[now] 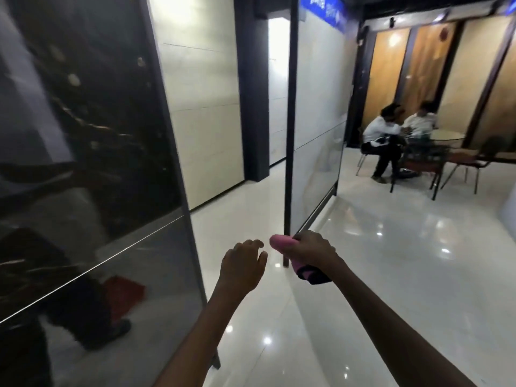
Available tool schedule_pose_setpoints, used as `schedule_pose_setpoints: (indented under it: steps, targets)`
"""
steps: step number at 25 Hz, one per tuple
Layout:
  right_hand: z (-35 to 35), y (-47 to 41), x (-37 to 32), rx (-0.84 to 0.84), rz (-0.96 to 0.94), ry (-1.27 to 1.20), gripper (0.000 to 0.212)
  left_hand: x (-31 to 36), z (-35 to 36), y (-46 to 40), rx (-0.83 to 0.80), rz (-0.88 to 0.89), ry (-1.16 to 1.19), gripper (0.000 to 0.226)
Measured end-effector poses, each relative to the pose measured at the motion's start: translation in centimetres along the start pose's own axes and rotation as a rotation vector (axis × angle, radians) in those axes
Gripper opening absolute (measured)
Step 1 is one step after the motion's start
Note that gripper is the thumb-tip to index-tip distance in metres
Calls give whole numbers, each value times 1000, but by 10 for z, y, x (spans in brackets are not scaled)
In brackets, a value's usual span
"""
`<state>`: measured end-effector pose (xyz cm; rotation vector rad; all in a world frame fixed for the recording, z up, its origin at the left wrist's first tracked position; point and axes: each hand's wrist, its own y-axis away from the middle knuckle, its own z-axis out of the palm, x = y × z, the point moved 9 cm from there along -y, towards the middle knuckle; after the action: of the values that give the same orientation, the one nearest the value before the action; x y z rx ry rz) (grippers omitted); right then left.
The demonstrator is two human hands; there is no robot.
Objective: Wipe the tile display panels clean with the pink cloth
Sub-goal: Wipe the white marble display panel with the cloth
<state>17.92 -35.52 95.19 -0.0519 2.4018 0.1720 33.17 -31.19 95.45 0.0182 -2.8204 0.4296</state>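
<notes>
Gripping the bunched pink cloth (282,243), the right hand (312,252) hides its middle.

I see the pink cloth (282,243) bunched in my right hand (312,251); glossy dark panel (83,135) stands left, pale panel (318,113) ahead.

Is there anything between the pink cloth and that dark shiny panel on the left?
Nothing visible. The right hand grips the pink cloth; only the open left hand hangs between it and the dark panel.
</notes>
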Motion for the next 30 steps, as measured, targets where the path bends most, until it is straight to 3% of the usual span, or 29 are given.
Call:
schedule_pose_setpoints:
  steps: [7,14,20,27,30]
  targets:
    - [-113,-141,63,129,-110,62,29,95,75,-139,-42,79,12,32]
    - [-151,-297,127,163,-96,-14,43,138,169,-276,-89,129,-20,34]
    - [-168,-499,157,109,-60,61,37,137,264,-483,-128,139,1,32]
    - [-251,-731,152,174,-87,117,41,165,296,-722,-12,172,75,40]
    - [-274,-824,149,184,-154,105,41,169,319,-809,-14,153,-7,40]
